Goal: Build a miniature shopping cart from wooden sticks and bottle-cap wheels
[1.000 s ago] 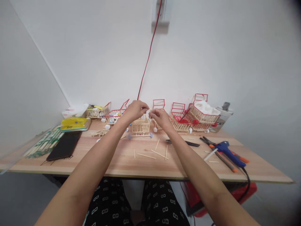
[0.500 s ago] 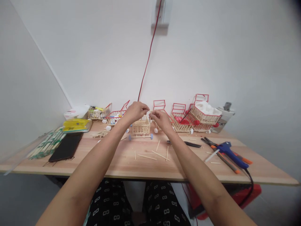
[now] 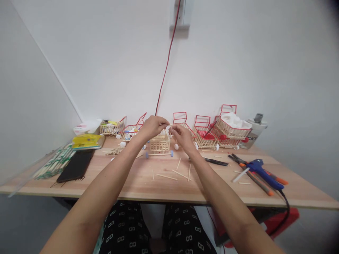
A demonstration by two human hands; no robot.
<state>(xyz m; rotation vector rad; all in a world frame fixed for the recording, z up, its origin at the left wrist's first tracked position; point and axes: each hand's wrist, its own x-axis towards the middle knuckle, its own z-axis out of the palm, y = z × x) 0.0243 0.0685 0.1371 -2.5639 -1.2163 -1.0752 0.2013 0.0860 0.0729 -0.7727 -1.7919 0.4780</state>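
A miniature shopping cart (image 3: 159, 145) built of pale wooden sticks stands on the table, with blue wheels (image 3: 147, 155) at its near end. My left hand (image 3: 155, 125) is above the cart's back part, thumb and fingers pinched together. Close beside it, my right hand (image 3: 182, 134) is also closed in a pinch at the cart's upper right corner. The fingertips of both hands almost meet. Whatever sits between them is too small to make out. Part of the cart's far end is hidden behind my left hand.
Loose short sticks (image 3: 166, 176) lie in front of the cart. Finished carts with red handles (image 3: 202, 121) line the wall on both sides. To the right are a blue glue gun (image 3: 261, 171), pliers and a black cutter (image 3: 215, 162); to the left, a black phone (image 3: 75, 165) and wrapped sticks (image 3: 57, 160).
Both hands stay pinched at the same part of the cart, with only a slight shift of the fingers. The whole view has moved a little.
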